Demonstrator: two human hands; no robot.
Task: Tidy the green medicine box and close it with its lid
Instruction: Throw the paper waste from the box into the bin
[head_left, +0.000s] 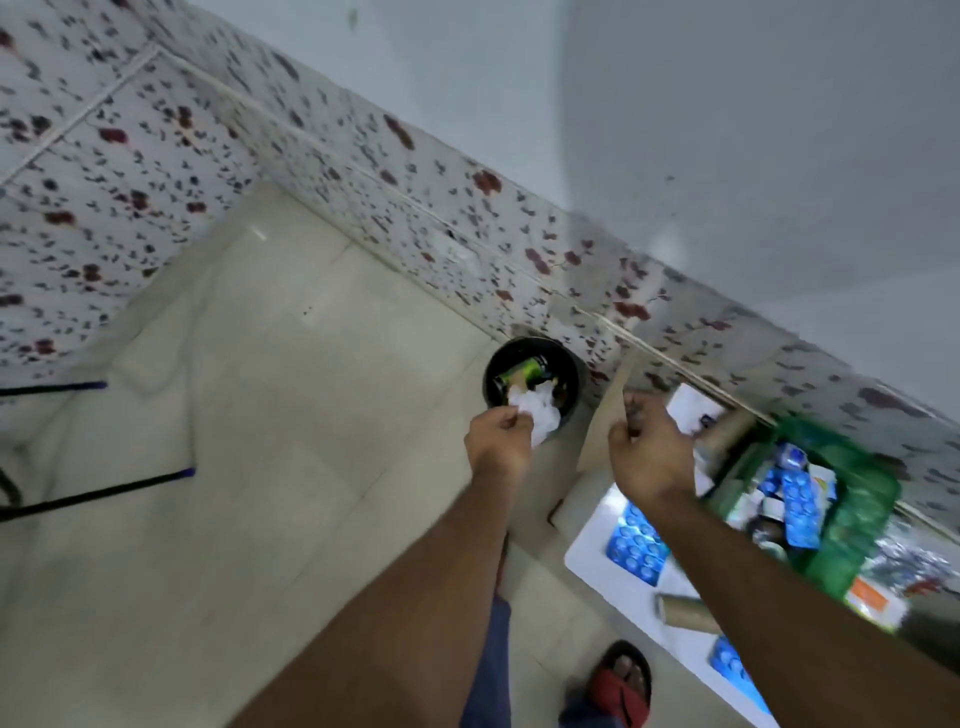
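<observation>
Green medicine box (852, 525) at the right edge, lidless, crammed with blue blister packs (802, 501), on a white table (589, 556) pushed against the speckled tiled wall (363, 171). Left hand (498, 436) pinched on crumpled white paper (535, 413) over a black bin (530, 379) on the pale tiled floor (260, 415); right hand (649, 452) curled shut nearby, contents impossible to tell. More blister packs and a cardboard roll (685, 616) loose on the tabletop, a red sandal (621, 680) below.
</observation>
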